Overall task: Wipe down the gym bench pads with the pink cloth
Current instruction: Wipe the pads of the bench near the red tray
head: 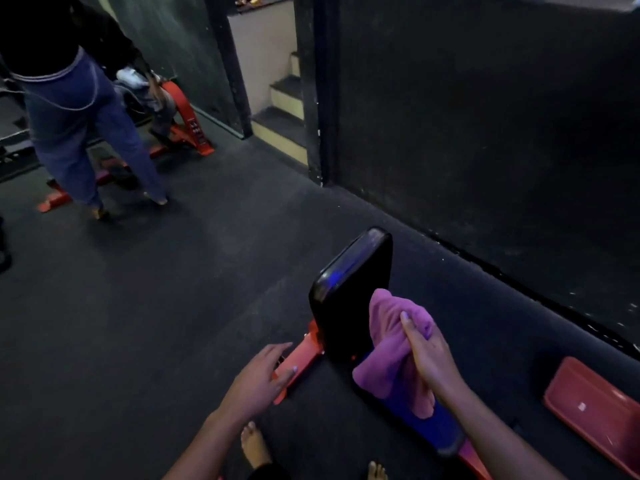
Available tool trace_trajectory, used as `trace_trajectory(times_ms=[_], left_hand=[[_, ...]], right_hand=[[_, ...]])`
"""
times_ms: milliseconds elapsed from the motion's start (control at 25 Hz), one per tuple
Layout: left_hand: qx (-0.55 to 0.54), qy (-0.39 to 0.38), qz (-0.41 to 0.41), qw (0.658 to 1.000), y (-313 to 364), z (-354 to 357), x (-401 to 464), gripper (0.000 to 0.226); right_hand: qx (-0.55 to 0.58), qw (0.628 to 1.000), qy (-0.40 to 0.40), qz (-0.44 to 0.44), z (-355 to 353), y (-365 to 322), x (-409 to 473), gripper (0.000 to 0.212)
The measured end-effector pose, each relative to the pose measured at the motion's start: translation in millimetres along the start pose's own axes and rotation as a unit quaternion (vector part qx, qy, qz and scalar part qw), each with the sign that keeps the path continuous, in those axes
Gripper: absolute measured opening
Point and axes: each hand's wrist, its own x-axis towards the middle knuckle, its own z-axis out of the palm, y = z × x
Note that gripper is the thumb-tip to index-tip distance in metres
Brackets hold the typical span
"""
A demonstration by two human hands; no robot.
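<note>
A black bench pad (349,292) stands tilted up on an orange-red frame (299,362) in the lower middle. My right hand (427,355) grips a bunched pink cloth (391,344) and holds it against the right side of that pad. A lower seat pad (440,427), glowing blue, runs toward me under the cloth. My left hand (263,375) hovers with relaxed fingers over the frame, left of the pad, holding nothing.
A person in blue trousers (86,133) stands at the far left by another orange-red bench (187,126). A red pad (595,407) lies at the lower right. A dark wall runs along the right; steps (280,112) rise beyond a doorway. My bare feet (254,445) show below.
</note>
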Motion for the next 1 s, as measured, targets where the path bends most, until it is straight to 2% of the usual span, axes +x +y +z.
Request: trace_trajectory(times_ms=[120, 240, 280, 360, 440, 520, 560, 640, 720, 800, 880, 1000], left_hand=[[0.027, -0.053, 0.05, 0.997, -33.1, -29.2, 46.4, 0.059], [0.055, -0.091, 0.107, 0.989, -60.8, -73.1, 91.5, 0.106], [0.065, -0.095, 0.12, 0.986, -65.3, -84.5, 104.8, 0.115], [0.084, -0.103, 0.148, 0.98, -65.4, -103.2, 132.7, 0.12], [0.107, -0.111, 0.189, 0.97, -49.7, -113.3, 161.1, 0.11], [0.12, -0.11, 0.213, 0.963, -27.9, -110.2, 189.7, 0.086], [0.127, -0.108, 0.225, 0.96, -18.1, -104.6, 202.3, 0.074], [0.145, -0.12, 0.242, 0.952, -6.1, -90.0, 222.4, 0.061], [0.171, -0.146, 0.255, 0.941, 0.4, -75.3, 236.9, 0.06], [0.191, -0.166, 0.276, 0.927, 9.2, -64.1, 254.6, 0.06], [0.193, -0.157, 0.296, 0.922, 20.1, -53.5, 279.0, 0.06], [0.18, -0.176, 0.31, 0.917, 38.2, -41.3, 311.4, 0.065]], right_hand=[[0.012, 0.997, 0.081, 0.007, 33.6, -8.9, 19.3, 0.018], [0.041, 0.984, 0.171, 0.029, 72.7, -20.6, 24.5, 0.027], [0.047, 0.979, 0.194, 0.038, 81.9, -24.1, 24.1, 0.029], [0.047, 0.971, 0.228, 0.046, 96.0, -33.6, 19.0, 0.028], [0.049, 0.96, 0.271, 0.05, 108.7, -38.0, 11.8, 0.029], [0.042, 0.951, 0.304, 0.042, 118.2, -45.4, 8.2, 0.042], [0.029, 0.949, 0.312, 0.02, 120.3, -49.2, 10.6, 0.047], [0.007, 0.949, 0.311, -0.043, 122.4, -55.0, 19.6, 0.042], [-0.047, 0.952, 0.289, -0.089, 129.4, -59.6, 34.2, 0.037], [-0.175, 0.944, 0.259, -0.102, 146.2, -49.9, 51.7, 0.046], [-0.309, 0.92, 0.213, -0.11, 166.6, -32.9, 67.2, 0.061], [-0.342, 0.916, 0.19, -0.087, 174.1, -19.3, 73.4, 0.076]])
